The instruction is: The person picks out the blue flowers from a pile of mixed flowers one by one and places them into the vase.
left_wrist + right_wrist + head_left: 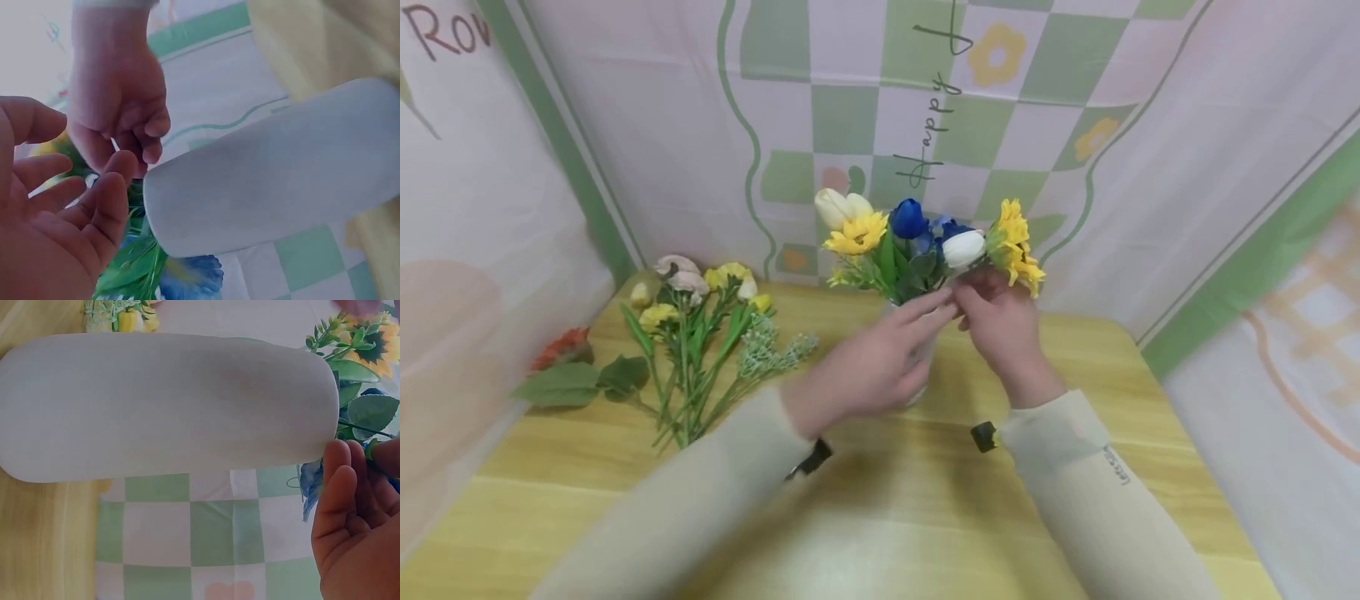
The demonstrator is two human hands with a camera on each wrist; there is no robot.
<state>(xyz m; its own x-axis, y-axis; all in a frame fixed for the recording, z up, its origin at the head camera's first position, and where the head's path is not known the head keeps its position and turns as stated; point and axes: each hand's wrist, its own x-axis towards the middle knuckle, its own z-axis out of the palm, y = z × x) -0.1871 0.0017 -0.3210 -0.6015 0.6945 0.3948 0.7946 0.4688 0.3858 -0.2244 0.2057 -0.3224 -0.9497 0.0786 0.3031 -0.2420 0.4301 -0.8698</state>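
A white vase [269, 169] [169, 406] stands upright on the table, largely hidden by my left hand in the head view. It holds blue [908, 218], white [964, 248] and yellow [857, 234] flowers with green leaves. At the rim's right side, my right hand [1003, 333] [119, 94] [369, 531] has its fingers curled and pinches a thin stem, beside yellow flowers [1015, 242]. My left hand [872, 358] [62, 206] reaches across the vase's front, fingers loosely bent, fingertips close to my right hand; nothing is seen gripped in it.
On the table [880, 517], to the left, lie loose stems with pink [683, 279] and yellow [658, 316] flowers, pale small-leaved sprigs [763, 350] and an orange flower [560, 348] with broad leaves. A patterned cloth [842, 117] hangs behind the table.
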